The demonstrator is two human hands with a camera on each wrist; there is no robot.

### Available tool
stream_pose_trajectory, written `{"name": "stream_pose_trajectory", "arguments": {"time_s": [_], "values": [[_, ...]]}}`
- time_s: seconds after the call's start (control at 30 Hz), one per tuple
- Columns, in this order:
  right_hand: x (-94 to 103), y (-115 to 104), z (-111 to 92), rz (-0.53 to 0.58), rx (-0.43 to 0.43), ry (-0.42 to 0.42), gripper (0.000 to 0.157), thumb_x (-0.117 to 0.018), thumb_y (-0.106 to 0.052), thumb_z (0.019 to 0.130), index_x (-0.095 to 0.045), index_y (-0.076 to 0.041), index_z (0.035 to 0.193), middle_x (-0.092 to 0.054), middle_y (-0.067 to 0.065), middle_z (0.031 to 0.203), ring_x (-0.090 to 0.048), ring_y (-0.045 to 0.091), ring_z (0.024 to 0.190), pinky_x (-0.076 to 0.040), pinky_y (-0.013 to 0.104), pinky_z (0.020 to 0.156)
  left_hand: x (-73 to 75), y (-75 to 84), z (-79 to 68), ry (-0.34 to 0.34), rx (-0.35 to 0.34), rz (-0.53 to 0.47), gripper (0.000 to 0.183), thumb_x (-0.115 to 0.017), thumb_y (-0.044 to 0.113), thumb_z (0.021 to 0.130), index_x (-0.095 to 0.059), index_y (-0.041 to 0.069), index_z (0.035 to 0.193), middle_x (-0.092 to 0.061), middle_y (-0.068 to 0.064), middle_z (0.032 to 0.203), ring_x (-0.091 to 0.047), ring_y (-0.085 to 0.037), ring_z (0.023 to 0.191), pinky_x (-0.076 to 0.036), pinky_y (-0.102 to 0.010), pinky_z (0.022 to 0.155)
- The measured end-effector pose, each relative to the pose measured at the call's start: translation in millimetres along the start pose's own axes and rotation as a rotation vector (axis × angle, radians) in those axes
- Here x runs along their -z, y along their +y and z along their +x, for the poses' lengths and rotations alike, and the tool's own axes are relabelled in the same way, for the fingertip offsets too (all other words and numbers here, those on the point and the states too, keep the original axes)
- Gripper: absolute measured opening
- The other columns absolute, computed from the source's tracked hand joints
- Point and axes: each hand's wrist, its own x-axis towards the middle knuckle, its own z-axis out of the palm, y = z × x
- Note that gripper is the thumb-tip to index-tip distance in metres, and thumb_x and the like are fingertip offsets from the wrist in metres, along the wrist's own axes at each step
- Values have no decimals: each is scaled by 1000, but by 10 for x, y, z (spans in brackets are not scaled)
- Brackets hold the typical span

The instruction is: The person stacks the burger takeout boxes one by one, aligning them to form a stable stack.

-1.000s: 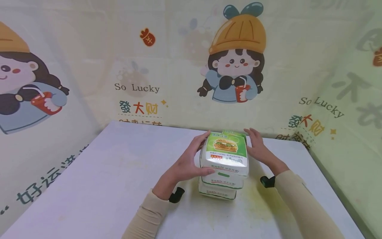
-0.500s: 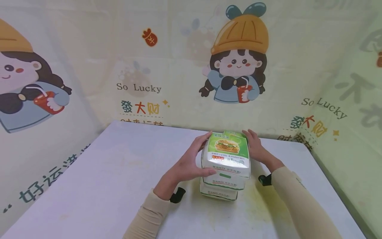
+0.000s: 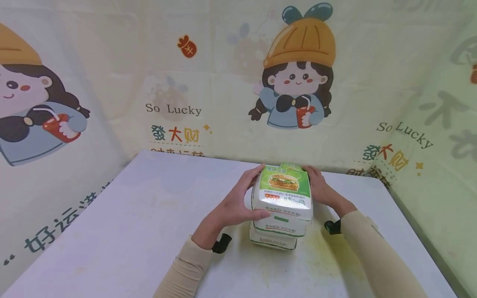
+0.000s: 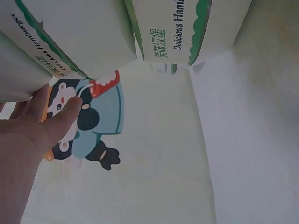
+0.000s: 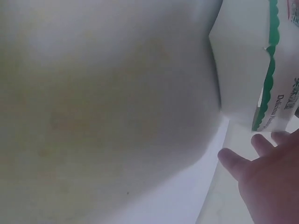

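Several white-and-green hamburger boxes stand stacked on the table; the top hamburger box (image 3: pixel 285 186) shows a burger picture on its lid. Below it the middle box (image 3: pixel 279 227) and the bottom box (image 3: pixel 273 241) sit slightly offset. A further green lid (image 3: pixel 290 166) shows just behind. My left hand (image 3: pixel 232 207) grips the top box's left side, thumb on its front and fingers toward the back. Against the right rear side of the top box rests my right hand (image 3: pixel 321 188). In the right wrist view its visible fingers (image 5: pixel 233 163) are extended; the others are hidden.
The white table (image 3: pixel 149 231) has yellowish stains right of the stack. A printed cloth (image 3: pixel 231 82) hangs behind and at both sides. Black pieces (image 3: pixel 221 243) sit at each wrist.
The right hand's fingers, raised beside the stack earlier, have come in against the top box's rear right side. The left hand keeps its hold, and the stack stands as before.
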Motion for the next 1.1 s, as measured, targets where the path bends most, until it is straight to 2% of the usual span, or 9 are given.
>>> {"name": "stream_pose_trajectory", "arguments": {"time_s": [0.2, 0.53, 0.77, 0.93, 1.1], "values": [[-6, 20, -20, 18, 4, 8, 91, -67, -36, 88, -18, 5, 154, -12, 35, 154, -13, 51, 143, -22, 73, 110, 4, 6, 3, 10, 6, -4, 103, -82, 20, 78, -16, 34, 157, -27, 7, 155, -35, -15, 140, -32, -53, 115], [8, -3, -50, 73, -22, 35, 91, -71, -36, 87, -23, 0, 155, -14, 32, 156, -12, 49, 144, -21, 75, 109, 0, 19, -7, 14, 6, 10, 105, -82, 18, 77, -16, 33, 157, -27, 7, 156, -35, -14, 141, -32, -51, 117], [88, -60, -99, 96, -87, 36, 97, -72, -40, 86, -18, -3, 157, -13, 31, 156, -22, 50, 141, -27, 73, 108, 2, 36, 1, 16, 4, 14, 105, -83, 18, 77, -17, 34, 157, -27, 7, 156, -35, -13, 140, -32, -50, 116], [152, -95, -138, 131, -81, 43, 93, -69, -39, 88, -17, -3, 157, -13, 31, 155, -28, 48, 137, -34, 68, 107, 2, 29, -4, 16, 15, 8, 105, -83, 19, 77, -17, 36, 156, -27, 8, 155, -35, -13, 141, -33, -51, 116], [212, -117, -169, 178, -87, 53, 93, -69, -38, 89, -14, -7, 158, -8, 28, 157, -27, 47, 139, -32, 66, 111, 1, 14, -15, 13, 17, 7, 104, -82, 22, 77, -16, 36, 156, -26, 8, 156, -35, -15, 141, -33, -52, 115]]}}
